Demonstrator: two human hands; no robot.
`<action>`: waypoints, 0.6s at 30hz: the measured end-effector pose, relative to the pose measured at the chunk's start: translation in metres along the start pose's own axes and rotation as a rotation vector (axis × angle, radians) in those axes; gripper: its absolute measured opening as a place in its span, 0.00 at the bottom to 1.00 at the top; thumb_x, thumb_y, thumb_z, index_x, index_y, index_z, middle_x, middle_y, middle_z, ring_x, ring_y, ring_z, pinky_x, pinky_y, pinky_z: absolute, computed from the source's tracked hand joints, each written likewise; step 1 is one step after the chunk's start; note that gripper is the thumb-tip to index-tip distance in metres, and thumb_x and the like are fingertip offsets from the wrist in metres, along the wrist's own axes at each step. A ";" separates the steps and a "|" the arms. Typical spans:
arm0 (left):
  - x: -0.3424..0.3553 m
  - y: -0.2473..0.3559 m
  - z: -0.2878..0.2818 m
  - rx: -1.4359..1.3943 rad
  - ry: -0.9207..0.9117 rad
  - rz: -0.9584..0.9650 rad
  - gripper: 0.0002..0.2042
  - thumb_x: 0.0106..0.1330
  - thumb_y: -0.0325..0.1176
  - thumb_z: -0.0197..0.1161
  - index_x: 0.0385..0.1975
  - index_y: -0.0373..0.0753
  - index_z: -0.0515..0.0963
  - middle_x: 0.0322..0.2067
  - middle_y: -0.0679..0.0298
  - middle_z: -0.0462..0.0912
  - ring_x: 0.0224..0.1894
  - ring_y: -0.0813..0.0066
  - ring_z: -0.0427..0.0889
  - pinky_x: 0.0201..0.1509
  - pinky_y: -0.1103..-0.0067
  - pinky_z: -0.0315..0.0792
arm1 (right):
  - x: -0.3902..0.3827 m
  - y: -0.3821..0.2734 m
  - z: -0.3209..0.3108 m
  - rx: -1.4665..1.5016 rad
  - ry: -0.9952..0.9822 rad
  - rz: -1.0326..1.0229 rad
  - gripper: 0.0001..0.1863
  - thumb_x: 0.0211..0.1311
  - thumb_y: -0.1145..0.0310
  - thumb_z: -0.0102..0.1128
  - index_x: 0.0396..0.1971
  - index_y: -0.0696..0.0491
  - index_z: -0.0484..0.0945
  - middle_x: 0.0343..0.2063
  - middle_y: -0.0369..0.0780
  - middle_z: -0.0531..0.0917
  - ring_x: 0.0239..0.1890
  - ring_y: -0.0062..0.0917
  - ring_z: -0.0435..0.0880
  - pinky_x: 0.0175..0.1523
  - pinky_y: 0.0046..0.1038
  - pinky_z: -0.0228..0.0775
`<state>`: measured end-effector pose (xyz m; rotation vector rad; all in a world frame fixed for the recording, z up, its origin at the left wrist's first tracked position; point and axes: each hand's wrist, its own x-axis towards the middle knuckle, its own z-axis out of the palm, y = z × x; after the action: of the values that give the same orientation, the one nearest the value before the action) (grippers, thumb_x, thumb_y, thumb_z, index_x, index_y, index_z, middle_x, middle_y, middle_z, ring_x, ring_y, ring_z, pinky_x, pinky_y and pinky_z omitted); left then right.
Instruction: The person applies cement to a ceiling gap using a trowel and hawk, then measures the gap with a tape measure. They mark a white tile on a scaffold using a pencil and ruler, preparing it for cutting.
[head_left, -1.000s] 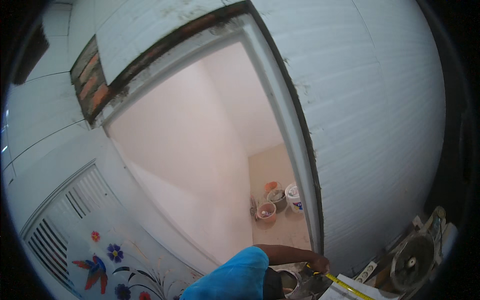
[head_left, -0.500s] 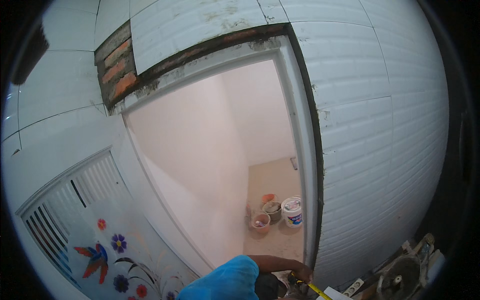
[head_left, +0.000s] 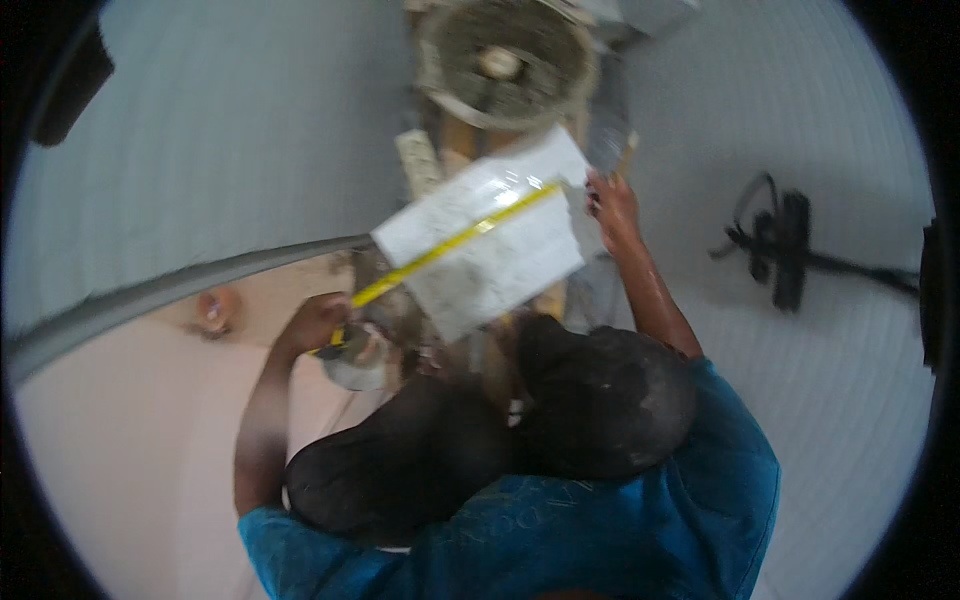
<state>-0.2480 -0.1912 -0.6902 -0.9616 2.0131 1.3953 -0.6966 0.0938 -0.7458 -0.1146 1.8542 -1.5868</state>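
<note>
No text can be clearly read. Faint, blurred lettering crosses the blue shirt (head_left: 530, 505) at the lower centre of the frame; on the yellow tape measure (head_left: 450, 247), mid-frame, any numbers are too blurred to make out.

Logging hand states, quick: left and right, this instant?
Left hand: closed on the yellow tape measure.
Right hand: by the white panel's right edge, blurred; can't tell whether it's open or gripping something.
</note>
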 end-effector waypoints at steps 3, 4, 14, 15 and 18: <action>0.008 0.016 -0.004 -0.061 -0.042 0.062 0.15 0.72 0.41 0.50 0.30 0.37 0.76 0.25 0.67 0.76 0.32 0.78 0.74 0.40 0.78 0.70 | -0.011 -0.023 -0.015 0.174 0.154 0.033 0.13 0.70 0.56 0.53 0.33 0.49 0.68 0.23 0.30 0.70 0.23 0.15 0.66 0.29 0.23 0.62; 0.013 0.016 -0.005 -0.112 -0.067 0.062 0.15 0.72 0.42 0.50 0.30 0.36 0.76 0.25 0.67 0.76 0.32 0.78 0.74 0.40 0.78 0.70 | -0.014 -0.026 -0.022 0.226 0.153 0.023 0.13 0.70 0.56 0.52 0.34 0.50 0.69 0.23 0.30 0.69 0.23 0.15 0.66 0.29 0.23 0.62; 0.066 0.008 -0.009 -0.020 -0.022 -0.029 0.18 0.72 0.47 0.50 0.34 0.36 0.76 0.28 0.61 0.77 0.34 0.73 0.75 0.44 0.74 0.70 | -0.012 0.000 -0.048 -0.163 0.211 -0.030 0.11 0.75 0.62 0.44 0.39 0.51 0.74 0.29 0.30 0.74 0.26 0.14 0.67 0.30 0.18 0.58; 0.068 0.009 -0.007 -0.048 -0.018 -0.041 0.19 0.71 0.48 0.49 0.35 0.36 0.76 0.28 0.61 0.77 0.34 0.72 0.75 0.44 0.74 0.70 | -0.012 0.000 -0.047 -0.150 0.181 -0.073 0.11 0.75 0.62 0.45 0.38 0.51 0.74 0.29 0.30 0.73 0.26 0.14 0.66 0.30 0.18 0.58; 0.072 0.006 -0.004 0.139 -0.016 0.106 0.20 0.71 0.49 0.49 0.34 0.37 0.76 0.27 0.60 0.77 0.33 0.71 0.75 0.44 0.74 0.70 | -0.018 0.001 -0.043 -0.167 0.170 -0.063 0.10 0.73 0.60 0.48 0.37 0.50 0.73 0.27 0.28 0.72 0.26 0.13 0.66 0.31 0.17 0.57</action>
<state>-0.2980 -0.2128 -0.7383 -0.7923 2.1452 1.2922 -0.7057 0.1391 -0.7375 -0.1167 2.1340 -1.5220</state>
